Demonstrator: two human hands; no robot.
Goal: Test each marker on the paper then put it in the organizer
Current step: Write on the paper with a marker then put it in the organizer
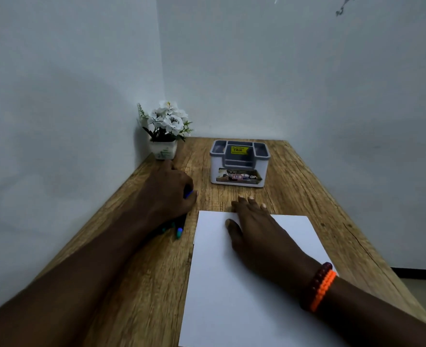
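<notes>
Over by the left edge of the wooden worktop [294, 176], the left hand [166, 194] is down on a little bunch of markers [175, 227] — fingers curled over them, and a bit of blue marker [188, 194] pokes out right at the fingertips, so it looks like that one is being pinched. The rest of the bunch sits under the heel of the hand, with a teal end and a blue cap sticking out toward the near side, just beside the paper's left edge. Can't tell how many there are, the hand covers most of them.

The right hand [254, 226] lies flat on the white paper [232, 296], fingers straight and slightly spread, fingertips reaching past the far edge of the sheet onto the wood. Two beaded bracelets [319, 286] on that wrist — one dark red, one orange. The paper itself takes up the near middle of the worktop and runs off the bottom of the view.

The organizer [239, 162] is a white and grey box with several compartments, toward the far edge, well apart from both hands. Yellow sticker inside, printed label on the front. Nothing visible standing in it.

A small pot of white flowers [165, 128] sits in the far left corner against the wall.
</notes>
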